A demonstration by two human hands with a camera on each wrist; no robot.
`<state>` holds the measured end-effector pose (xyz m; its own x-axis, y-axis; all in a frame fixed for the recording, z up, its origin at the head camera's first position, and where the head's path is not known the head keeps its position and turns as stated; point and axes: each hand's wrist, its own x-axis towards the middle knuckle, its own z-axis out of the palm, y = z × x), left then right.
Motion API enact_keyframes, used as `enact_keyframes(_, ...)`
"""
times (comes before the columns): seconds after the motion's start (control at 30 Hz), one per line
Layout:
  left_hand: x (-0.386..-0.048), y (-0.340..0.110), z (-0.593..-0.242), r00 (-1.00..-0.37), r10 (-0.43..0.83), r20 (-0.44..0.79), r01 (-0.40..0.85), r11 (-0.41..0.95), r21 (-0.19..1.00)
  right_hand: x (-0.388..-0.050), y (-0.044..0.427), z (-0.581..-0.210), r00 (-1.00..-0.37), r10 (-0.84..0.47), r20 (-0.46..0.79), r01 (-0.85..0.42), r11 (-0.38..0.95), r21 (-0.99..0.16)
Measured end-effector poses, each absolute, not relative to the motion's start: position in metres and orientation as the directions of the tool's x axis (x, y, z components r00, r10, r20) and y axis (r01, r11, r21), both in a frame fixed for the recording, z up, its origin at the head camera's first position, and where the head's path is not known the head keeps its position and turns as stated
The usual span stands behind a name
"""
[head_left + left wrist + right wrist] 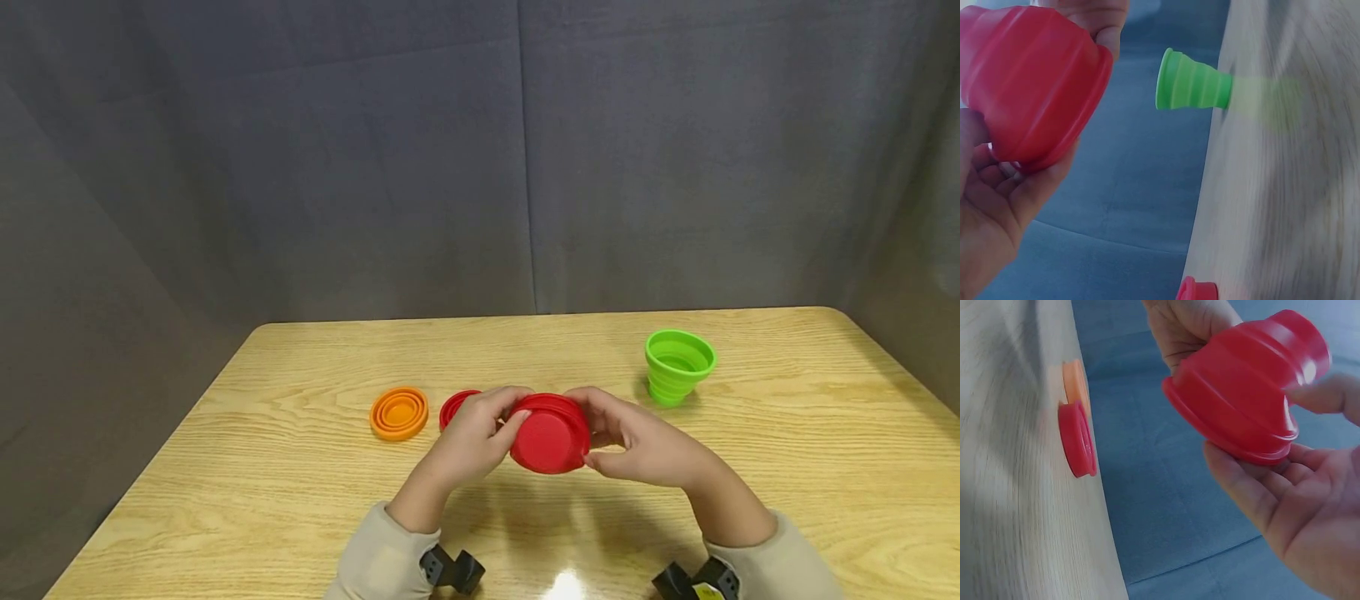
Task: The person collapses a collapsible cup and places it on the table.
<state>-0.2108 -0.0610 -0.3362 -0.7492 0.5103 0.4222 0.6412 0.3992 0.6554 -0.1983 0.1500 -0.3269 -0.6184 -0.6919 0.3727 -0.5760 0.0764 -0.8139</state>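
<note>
- Head view: red cup point(550, 440) held above the table point(225, 500), base toward the person; left hand point(474, 437) grips its 9 o'clock side, right hand point(648, 442) its 3 o'clock, fingers curled on both. From it, green cup point(678, 367) at 2 o'clock, orange cup point(399, 414) at 9.
- Left wrist view: shows stepped walls, mostly hidden in head view. Probably light, soft, foldable, grippy, hardly fragile; best hold is the thicker rim.
- Right wrist view: flat red cup point(1077, 439) unobstructed; left hand part-covers it in head view.
</note>
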Motion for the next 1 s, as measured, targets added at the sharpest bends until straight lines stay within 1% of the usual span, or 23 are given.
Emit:
enact_keyframes(0.03, -0.211, -0.061, -0.337, -0.753, 0.505, 0.423, 0.639, 0.405, 0.654, -0.198, 0.15, -0.327, -0.607, -0.706, 0.365, -0.574, 0.071, -0.816)
enact_keyframes(0.1, -0.212, -0.062, -0.337, -0.762, 0.496, 0.417, 0.63, 0.415, 0.656, -0.198, 0.148, -0.328, -0.622, -0.707, 0.335, -0.544, 0.083, -0.835)
enact_keyframes(0.27, -0.212, -0.061, -0.337, -0.77, 0.49, 0.409, 0.619, 0.419, 0.664, -0.196, 0.142, -0.329, -0.744, -0.612, 0.268, -0.461, 0.181, -0.869)
enact_keyframes(0.37, -0.213, -0.061, -0.337, -0.766, 0.507, 0.395, 0.614, 0.395, 0.683, -0.195, 0.139, -0.33, -0.777, -0.57, 0.268, -0.44, 0.186, -0.879)
enact_keyframes(0.47, -0.213, -0.064, -0.336, -0.774, 0.539, 0.332, 0.553, 0.319, 0.77, -0.195, 0.139, -0.33, -0.812, -0.515, 0.275, -0.425, 0.196, -0.884)
enact_keyframes(0.6, -0.213, -0.068, -0.334, -0.744, 0.616, 0.261, 0.408, 0.109, 0.906, -0.193, 0.14, -0.328, -0.854, -0.423, 0.303, -0.413, 0.196, -0.89)
enact_keyframes(0.67, -0.213, -0.068, -0.334, -0.722, 0.642, 0.257, 0.363, 0.037, 0.931, -0.192, 0.14, -0.327, -0.861, -0.394, 0.322, -0.415, 0.177, -0.893)
enact_keyframes(0.73, -0.213, -0.066, -0.335, -0.72, 0.642, 0.262, 0.352, 0.013, 0.936, -0.191, 0.139, -0.327, -0.86, -0.378, 0.344, -0.426, 0.159, -0.891)
enact_keyframes(0.9, -0.21, -0.062, -0.334, -0.771, 0.571, 0.282, 0.396, 0.082, 0.915, -0.191, 0.137, -0.327, -0.834, -0.378, 0.401, -0.467, 0.098, -0.879)
enact_keyframes(1.0, -0.206, -0.059, -0.33, -0.794, 0.533, 0.291, 0.412, 0.122, 0.903, -0.191, 0.136, -0.327, -0.825, -0.385, 0.414, -0.473, 0.069, -0.878)
